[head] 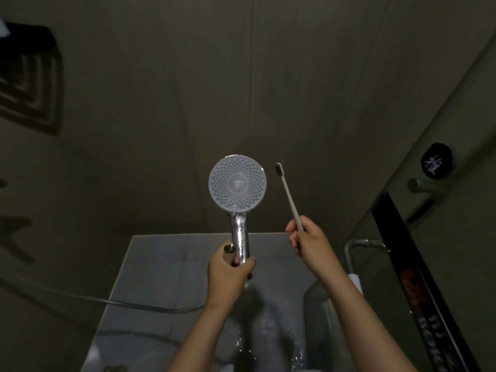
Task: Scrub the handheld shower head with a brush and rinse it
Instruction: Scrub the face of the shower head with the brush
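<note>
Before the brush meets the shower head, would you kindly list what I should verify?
1. Left hand grips the chrome handle of the round, white-faced shower head: ok.
2. Right hand holds the slim white toothbrush with dark bristles by its handle end: ok.
3. Nozzle face turned toward the person: ok.
4. Bristles touching the nozzle face: not ok, they stand apart to its right.
5. Water flowing from the nozzles: cannot tell.

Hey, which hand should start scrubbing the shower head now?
Right. The right hand holds the brush, its bristles beside the shower head; the left hand grips the handle, steadying it.
</note>
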Available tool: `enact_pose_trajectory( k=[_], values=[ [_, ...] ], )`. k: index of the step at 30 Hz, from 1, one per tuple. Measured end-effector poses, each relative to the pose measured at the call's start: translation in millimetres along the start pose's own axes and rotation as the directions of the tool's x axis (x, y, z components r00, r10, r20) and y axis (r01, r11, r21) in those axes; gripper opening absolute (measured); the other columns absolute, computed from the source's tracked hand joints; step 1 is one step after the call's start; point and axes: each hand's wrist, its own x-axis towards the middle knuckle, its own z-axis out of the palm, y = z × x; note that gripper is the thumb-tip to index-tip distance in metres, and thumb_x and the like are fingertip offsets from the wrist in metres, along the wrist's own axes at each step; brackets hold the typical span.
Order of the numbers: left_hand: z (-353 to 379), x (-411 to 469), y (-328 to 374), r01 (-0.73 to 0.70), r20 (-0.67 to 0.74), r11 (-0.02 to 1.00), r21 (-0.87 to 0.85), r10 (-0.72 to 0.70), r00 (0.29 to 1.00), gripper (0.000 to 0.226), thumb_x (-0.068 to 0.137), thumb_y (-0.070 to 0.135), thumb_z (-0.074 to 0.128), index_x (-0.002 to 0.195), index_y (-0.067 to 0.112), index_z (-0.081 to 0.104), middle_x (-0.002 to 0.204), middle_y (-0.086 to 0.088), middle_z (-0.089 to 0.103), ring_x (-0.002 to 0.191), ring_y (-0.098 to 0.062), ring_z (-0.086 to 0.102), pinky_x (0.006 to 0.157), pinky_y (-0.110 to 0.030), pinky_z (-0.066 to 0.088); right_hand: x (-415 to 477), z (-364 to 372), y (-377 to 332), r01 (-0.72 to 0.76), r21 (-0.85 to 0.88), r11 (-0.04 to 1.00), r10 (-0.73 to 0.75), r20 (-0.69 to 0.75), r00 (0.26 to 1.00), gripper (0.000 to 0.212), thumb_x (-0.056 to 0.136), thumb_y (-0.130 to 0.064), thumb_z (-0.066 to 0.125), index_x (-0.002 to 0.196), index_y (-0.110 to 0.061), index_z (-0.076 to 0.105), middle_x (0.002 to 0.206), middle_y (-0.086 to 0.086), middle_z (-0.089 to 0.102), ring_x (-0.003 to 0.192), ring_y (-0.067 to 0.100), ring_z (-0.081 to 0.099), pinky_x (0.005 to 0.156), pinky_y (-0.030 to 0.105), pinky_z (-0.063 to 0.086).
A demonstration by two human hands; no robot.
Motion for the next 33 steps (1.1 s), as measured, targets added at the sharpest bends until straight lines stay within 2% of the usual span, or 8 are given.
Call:
enact_pose_trajectory(
  k=[4, 6, 10, 13, 15, 18, 22, 33],
  values=[
    [-2, -18, -1, -0.013, 0.055, 1.0, 0.009, 0.013, 0.998, 0.044, 0.073, -0.012, 0.065, 0.086, 0.022, 0.04, 0.067, 0.001, 0.055, 0.052, -0.005, 0.053, 0.048, -0.024, 0.05, -5, -5, -1, 0.124, -0.117, 0.985, -0.126, -0.009, 0.992, 0.024, 0.095, -0.013, 0.045, 0.073, -0.018, 0.054, 0.063, 0.0, 0.048, 0.06, 0.011, 0.043, 0.057, 0.024, 0.033],
    [-4, -26, -2, 0.003, 0.057, 1.0, 0.0, -0.003, 0.998, 0.055, 0.072, -0.013, 0.064, 0.101, 0.028, 0.041, 0.072, 0.0, 0.057, 0.054, -0.006, 0.053, 0.052, -0.027, 0.052, -4, -8, -1, 0.19, -0.165, 0.968, -0.197, -0.025, 0.98, 0.03, 0.098, -0.025, 0.045, 0.071, -0.018, 0.056, 0.07, 0.01, 0.055, 0.065, 0.012, 0.046, 0.061, 0.022, 0.034],
    [-8, -35, -5, 0.038, 0.042, 0.999, -0.007, -0.037, 0.998, 0.071, 0.069, -0.013, 0.065, 0.124, 0.029, 0.047, 0.084, 0.0, 0.059, 0.055, -0.006, 0.055, 0.05, -0.026, 0.05, 2, -18, 0, 0.28, -0.222, 0.934, -0.278, 0.041, 0.96, 0.024, 0.096, -0.024, 0.049, 0.079, -0.015, 0.062, 0.08, 0.017, 0.061, 0.071, 0.015, 0.051, 0.066, 0.03, 0.037],
    [-8, -39, -4, 0.055, 0.04, 0.999, 0.004, -0.055, 0.998, 0.07, 0.069, -0.013, 0.065, 0.125, 0.026, 0.049, 0.091, 0.001, 0.058, 0.055, -0.007, 0.057, 0.048, -0.024, 0.049, 5, -19, -3, 0.34, -0.209, 0.917, -0.333, 0.069, 0.94, 0.017, 0.096, -0.02, 0.051, 0.087, -0.009, 0.06, 0.081, 0.019, 0.059, 0.07, 0.012, 0.047, 0.063, 0.028, 0.035],
    [-7, -43, -3, 0.053, 0.049, 0.999, 0.013, -0.054, 0.997, 0.07, 0.069, -0.012, 0.066, 0.126, 0.025, 0.049, 0.092, 0.003, 0.057, 0.059, -0.009, 0.058, 0.049, -0.023, 0.05, 7, -19, -4, 0.36, -0.206, 0.91, -0.357, 0.054, 0.933, 0.016, 0.096, -0.021, 0.049, 0.087, -0.013, 0.06, 0.079, 0.017, 0.059, 0.068, 0.012, 0.047, 0.063, 0.03, 0.035],
    [-3, -46, -2, 0.033, 0.036, 0.999, 0.022, -0.034, 0.999, 0.07, 0.068, -0.011, 0.066, 0.125, 0.027, 0.05, 0.091, 0.005, 0.054, 0.062, -0.009, 0.057, 0.048, -0.021, 0.049, 10, -22, -4, 0.352, -0.287, 0.891, -0.344, 0.08, 0.935, 0.021, 0.096, -0.032, 0.046, 0.086, -0.019, 0.06, 0.071, 0.01, 0.058, 0.064, 0.016, 0.049, 0.061, 0.034, 0.039],
    [0, -48, -2, -0.019, 0.028, 0.999, 0.041, 0.018, 0.999, 0.069, 0.067, -0.011, 0.066, 0.113, 0.039, 0.052, 0.086, 0.005, 0.058, 0.055, -0.002, 0.056, 0.045, -0.023, 0.047, 14, -27, -3, 0.307, -0.4, 0.864, -0.293, 0.097, 0.951, 0.02, 0.094, -0.039, 0.049, 0.087, -0.024, 0.061, 0.065, -0.002, 0.056, 0.065, 0.019, 0.054, 0.062, 0.038, 0.044],
    [-8, -55, -4, -0.009, 0.033, 0.999, 0.053, 0.007, 0.999, 0.069, 0.068, -0.009, 0.065, 0.117, 0.038, 0.052, 0.083, 0.001, 0.061, 0.05, -0.002, 0.054, 0.045, -0.021, 0.045, 12, -23, -18, 0.183, -0.506, 0.843, -0.291, -0.143, 0.946, 0.026, 0.091, -0.047, 0.051, 0.089, -0.026, 0.065, 0.081, 0.004, 0.067, 0.081, 0.031, 0.062, 0.07, 0.039, 0.049]
  ],
)
